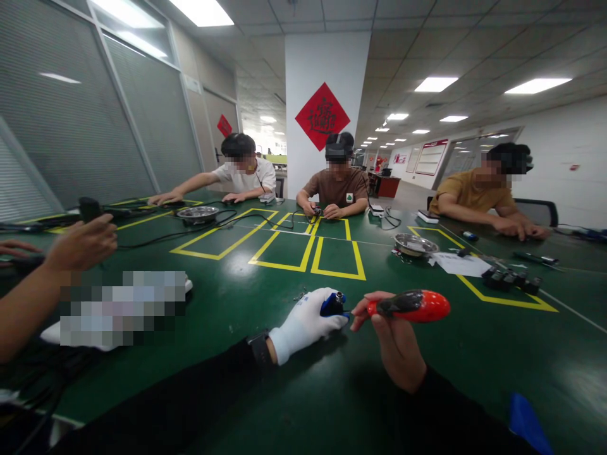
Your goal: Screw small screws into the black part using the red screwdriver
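Observation:
My left hand (pixel 310 318), in a white glove with blue at the fingers, is wrapped round a small black part (pixel 336 303) with a metal fitting on top. My bare right hand (pixel 391 335) grips a screwdriver (pixel 417 306) by its red and black handle. The handle's rounded end faces right, and the shaft points left at the black part. Where the tip meets the part is too small to make out. Both hands are just above the green table (pixel 265 404). Tiny metal bits (pixel 300 294) lie behind the glove.
Yellow tape outlines (pixel 339 277) mark the table. To the right are a steel bowl (pixel 413 245), a paper sheet (pixel 459 264) and several black parts (pixel 509 279). Another steel bowl (pixel 197 215) stands left. A co-worker's hand (pixel 85 243) reaches in at left; several people sit opposite.

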A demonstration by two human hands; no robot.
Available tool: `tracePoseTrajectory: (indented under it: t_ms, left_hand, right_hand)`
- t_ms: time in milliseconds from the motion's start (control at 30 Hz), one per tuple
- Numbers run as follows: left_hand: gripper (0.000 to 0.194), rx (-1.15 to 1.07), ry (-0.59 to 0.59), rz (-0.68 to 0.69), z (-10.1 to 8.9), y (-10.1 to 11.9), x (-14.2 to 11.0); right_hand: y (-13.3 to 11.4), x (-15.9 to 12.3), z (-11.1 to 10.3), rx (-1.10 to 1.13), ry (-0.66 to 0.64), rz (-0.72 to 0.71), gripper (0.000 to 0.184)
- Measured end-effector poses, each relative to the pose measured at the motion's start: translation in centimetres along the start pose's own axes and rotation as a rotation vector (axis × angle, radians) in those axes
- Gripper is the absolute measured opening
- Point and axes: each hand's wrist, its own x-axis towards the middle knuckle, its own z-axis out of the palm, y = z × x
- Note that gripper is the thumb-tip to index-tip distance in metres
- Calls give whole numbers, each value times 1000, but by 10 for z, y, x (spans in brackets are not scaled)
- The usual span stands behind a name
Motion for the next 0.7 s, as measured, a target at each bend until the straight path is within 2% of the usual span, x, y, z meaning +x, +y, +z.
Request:
tracePoseTrajectory:
  t_ms: [167, 267, 367, 467, 533, 600, 633, 700]
  left_hand:
    - [33, -56, -32, -25, -1, 3, -1]
    - [28, -61, -21, -22, 1, 1, 1]
    - [26, -40, 2, -14, 3, -2, 1]
    - [26, -21, -2, -14, 4, -2, 1]
    - [26, -25, -12, -15, 4, -2, 1]
    - [26, -28, -5, -5, 5, -3, 0]
    - [26, -22, 5, 5, 5, -4, 1]
    - [24, 0, 27, 26, 6, -5, 1]
  right_hand:
    - [-10, 6, -3, -28, 89, 101, 13]
    - [-16, 12, -1, 116, 130, 155, 21]
    - [-17, 17, -1, 237, 124, 178, 22]
    - [-16, 20, -7, 231, 85, 249, 25]
    - [-15, 22, -12, 124, 109, 234, 24]
    - [-16, 23, -15, 4, 139, 158, 20]
    - [-16, 24, -15, 0, 143, 127, 20]
    - [-16, 25, -12, 127, 124, 123, 20]
